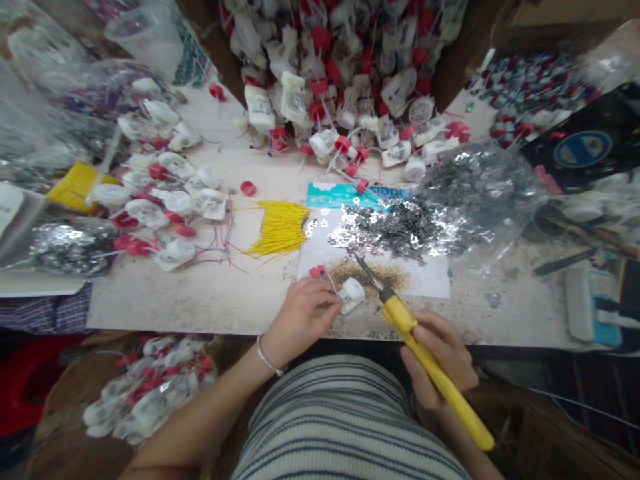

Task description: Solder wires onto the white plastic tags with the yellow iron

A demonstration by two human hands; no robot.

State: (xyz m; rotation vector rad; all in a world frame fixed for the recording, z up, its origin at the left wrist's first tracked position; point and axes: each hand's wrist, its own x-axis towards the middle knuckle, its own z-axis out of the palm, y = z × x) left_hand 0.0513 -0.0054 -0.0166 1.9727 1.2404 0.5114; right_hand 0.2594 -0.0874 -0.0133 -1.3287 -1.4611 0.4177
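Note:
My left hand (306,312) is closed at the table's front edge, its fingertips at a white plastic part (352,294) with a thin wire and a red cap (317,271) beside it. Fingers of my right hand (443,357) wrap round the yellow handle of a soldering iron (400,313). The iron's dark tip points up and left, over the lower edge of a pile of small silver metal pieces (395,227). Brown residue (390,275) marks the white sheet (435,283) under the iron.
Yellow wires (283,228) lie left of the sheet. White parts with red caps lie at the left (175,203) and fill a large box (320,67) at the back. A plastic bag (480,193) of metal pieces and a power strip (593,307) are at the right.

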